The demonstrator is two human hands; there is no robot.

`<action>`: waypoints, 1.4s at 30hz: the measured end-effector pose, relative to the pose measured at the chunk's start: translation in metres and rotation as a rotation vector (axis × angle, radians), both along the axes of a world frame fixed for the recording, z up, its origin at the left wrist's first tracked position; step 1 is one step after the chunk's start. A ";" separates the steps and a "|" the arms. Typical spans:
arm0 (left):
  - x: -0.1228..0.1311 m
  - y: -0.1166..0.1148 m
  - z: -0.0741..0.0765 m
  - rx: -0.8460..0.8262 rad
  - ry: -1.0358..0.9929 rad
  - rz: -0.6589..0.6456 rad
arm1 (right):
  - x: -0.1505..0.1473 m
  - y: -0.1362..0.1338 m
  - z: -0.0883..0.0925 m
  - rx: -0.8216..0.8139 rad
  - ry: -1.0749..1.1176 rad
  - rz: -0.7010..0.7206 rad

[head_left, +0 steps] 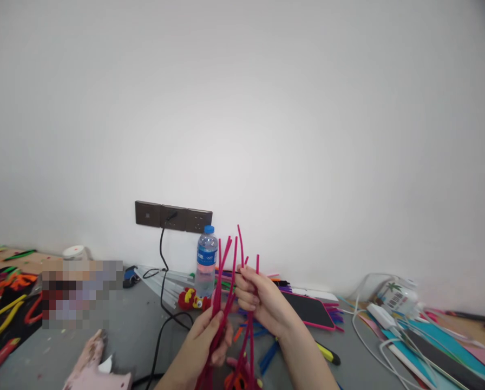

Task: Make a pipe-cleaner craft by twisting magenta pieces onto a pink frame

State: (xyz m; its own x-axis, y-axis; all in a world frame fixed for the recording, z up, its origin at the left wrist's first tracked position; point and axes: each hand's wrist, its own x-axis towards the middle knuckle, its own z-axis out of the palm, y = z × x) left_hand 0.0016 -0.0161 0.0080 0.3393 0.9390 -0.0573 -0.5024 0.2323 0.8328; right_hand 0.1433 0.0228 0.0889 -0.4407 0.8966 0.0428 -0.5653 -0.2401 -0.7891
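Head view, toward six o'clock: gripping a bunch of slender magenta fuzzy stems (218, 290) in the left hand (204, 330) and pinching a smaller set of matching magenta stems (249, 325) in the right hand (262, 295), apparently held upright and apart to stop tangling. Partly hiding a black-screened, pink-edged phone (309, 310) at the right hand's three o'clock; losing the lower stem ends past the bottom edge, impossible to count.

Behind the stems (218, 292), a bottle (206, 260) stands on the table (132, 325), left of the phone (310, 310), before the wall (307, 135).
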 end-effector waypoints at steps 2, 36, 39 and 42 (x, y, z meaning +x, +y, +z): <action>-0.001 0.001 -0.001 -0.012 0.005 -0.002 | -0.003 0.002 -0.003 -0.009 -0.018 0.002; -0.001 0.003 -0.008 0.080 -0.023 0.000 | -0.012 -0.002 -0.003 -0.041 -0.120 -0.093; -0.001 0.001 -0.009 0.061 -0.068 -0.028 | -0.013 -0.002 -0.002 -0.058 -0.111 -0.100; 0.000 0.000 -0.008 0.022 -0.081 -0.004 | -0.012 -0.002 -0.003 -0.069 -0.077 -0.101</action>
